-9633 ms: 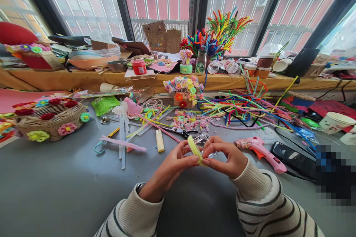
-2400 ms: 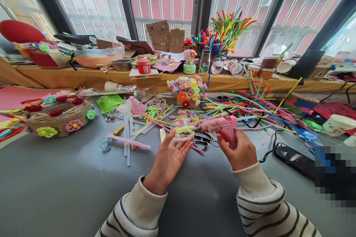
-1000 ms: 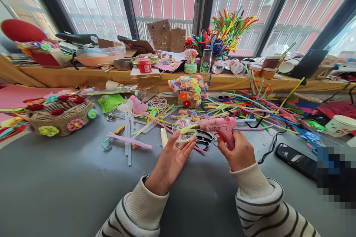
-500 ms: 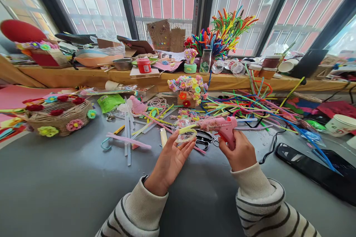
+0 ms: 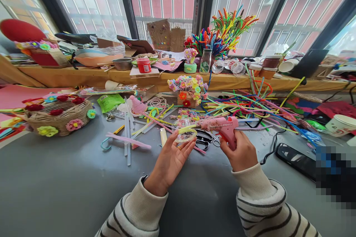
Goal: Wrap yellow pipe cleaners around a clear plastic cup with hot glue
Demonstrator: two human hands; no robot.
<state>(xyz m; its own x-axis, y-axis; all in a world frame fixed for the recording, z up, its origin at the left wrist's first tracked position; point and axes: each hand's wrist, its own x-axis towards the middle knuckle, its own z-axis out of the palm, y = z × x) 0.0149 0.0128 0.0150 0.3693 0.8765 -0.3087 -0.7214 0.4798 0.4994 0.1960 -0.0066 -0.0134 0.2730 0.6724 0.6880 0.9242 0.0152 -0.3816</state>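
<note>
Between thumb and fingers, my left hand [image 5: 171, 159] holds a small clear plastic cup [image 5: 183, 125] on its side, a pale yellow pipe cleaner [image 5: 191, 133] running round its rim. My right hand [image 5: 241, 152] is closed around the handle of a pink hot glue gun [image 5: 228, 127]. Its nozzle points left at the cup's rim; whether the tip touches the pipe cleaner I cannot tell. Behind my hands lie black-handled scissors [image 5: 203, 143], partly covered. A cream lighter [image 5: 163, 137] lies just left of the cup.
Clear glue sticks [image 5: 128, 140] and a pink pipe cleaner [image 5: 130, 140] lie to the left, beyond them a twine basket [image 5: 63, 118] with flowers. Loose pipe cleaners [image 5: 244, 105] are heaped at the back right. A black phone [image 5: 294, 159] and a paper cup [image 5: 340, 124] are at right.
The glue gun and my right hand have shifted very slightly to the right. My left hand and the cup have hardly moved.
</note>
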